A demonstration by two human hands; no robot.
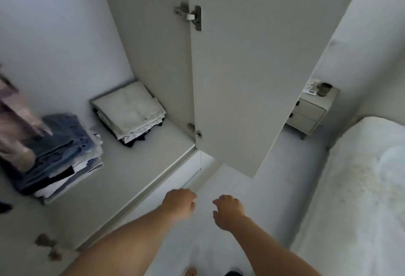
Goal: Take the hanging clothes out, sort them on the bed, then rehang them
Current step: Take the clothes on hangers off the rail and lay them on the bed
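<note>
Both hands, left hand (180,205) and right hand (228,211), hang loosely curled, holding nothing. Reaching left for the garment (15,120) could topple the jeans (63,144); the door (252,67) crowds the bed (361,188).

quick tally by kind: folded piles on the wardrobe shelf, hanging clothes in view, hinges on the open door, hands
Folded piles: 2, the pale pile and the denim pile
Hanging clothes: 1, the pinkish garment at the left edge
Door hinges: 2, upper hinge and lower hinge
Hands: 2, left hand and right hand, both empty
Total: 7
</note>
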